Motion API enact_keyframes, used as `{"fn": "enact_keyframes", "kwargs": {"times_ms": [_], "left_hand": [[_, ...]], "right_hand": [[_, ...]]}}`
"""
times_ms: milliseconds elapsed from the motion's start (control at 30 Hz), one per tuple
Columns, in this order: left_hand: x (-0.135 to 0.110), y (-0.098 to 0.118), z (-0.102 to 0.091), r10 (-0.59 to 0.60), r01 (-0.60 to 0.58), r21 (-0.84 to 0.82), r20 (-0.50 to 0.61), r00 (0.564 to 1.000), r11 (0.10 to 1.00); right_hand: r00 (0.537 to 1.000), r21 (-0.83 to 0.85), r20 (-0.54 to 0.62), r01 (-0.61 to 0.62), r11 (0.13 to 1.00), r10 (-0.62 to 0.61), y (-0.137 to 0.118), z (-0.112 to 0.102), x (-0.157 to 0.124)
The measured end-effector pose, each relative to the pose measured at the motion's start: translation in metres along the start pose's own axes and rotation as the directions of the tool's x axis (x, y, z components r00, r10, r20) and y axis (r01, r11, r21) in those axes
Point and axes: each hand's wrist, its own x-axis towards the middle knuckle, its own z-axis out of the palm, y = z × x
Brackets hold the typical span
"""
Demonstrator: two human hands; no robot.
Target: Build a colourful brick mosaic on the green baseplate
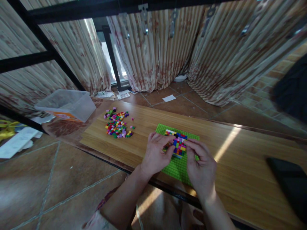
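A green studded baseplate (pixel 176 169) lies on the wooden table. On its upper middle sits a multicoloured patch of small building bricks (pixel 179 144), packed side by side. From the left, my left hand (pixel 158 151) curls over the patch, its thumb and index finger bent against the bricks' left side. My right hand (pixel 201 163) holds the right edge of the patch, thumb and index finger close together. The fingers cover part of the bricks, and I cannot make out a separate brick at either set of fingertips.
Loose coloured bricks (pixel 117 126) are heaped on the left of the wooden table (pixel 144 123). Beyond them stands a clear plastic box (pixel 79 105) with an orange label. A dark flat object (pixel 290 185) lies at the right. Curtains (pixel 153 57) hang behind a black metal frame (pixel 83 12).
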Motion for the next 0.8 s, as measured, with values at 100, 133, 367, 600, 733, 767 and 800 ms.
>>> {"fn": "enact_keyframes", "kwargs": {"times_ms": [100, 133, 367, 600, 733, 767, 800], "left_hand": [[0.000, 0.001, -0.001, 0.013, -0.013, 0.004, -0.002, 1.000, 1.000], [-0.001, 0.001, -0.002, 0.011, -0.011, 0.011, -0.001, 1.000, 1.000], [-0.007, 0.003, -0.001, 0.027, -0.021, 0.145, -0.044, 0.999, 0.989], [-0.013, 0.008, 0.003, 0.027, -0.019, 0.107, -0.072, 0.997, 0.994], [-0.012, 0.010, 0.002, -0.021, 0.024, 0.055, -0.054, 0.998, 0.998], [-0.012, 0.010, 0.002, -0.039, 0.041, 0.040, -0.052, 0.998, 0.998], [-0.012, 0.010, 0.002, -0.054, 0.055, 0.024, -0.051, 0.997, 0.998]], "right_hand": [[1.000, -0.001, 0.001, -0.011, 1.000, 0.011, -0.001, 0.000, 0.000], [1.000, -0.002, 0.001, -0.013, 1.000, 0.013, -0.001, 0.000, 0.000], [1.000, -0.026, -0.001, -0.027, 0.999, 0.027, -0.002, 0.000, 0.000], [1.000, -0.096, 0.020, -0.007, 0.995, 0.009, 0.001, 0.002, -0.001], [1.000, -0.107, 0.017, -0.004, 0.994, 0.006, 0.002, 0.003, 0.000], [1.000, -0.105, 0.015, -0.002, 0.994, 0.004, 0.002, 0.003, 0.000], [1.000, -0.101, 0.013, 0.000, 0.995, 0.002, 0.002, 0.003, 0.000]]}}
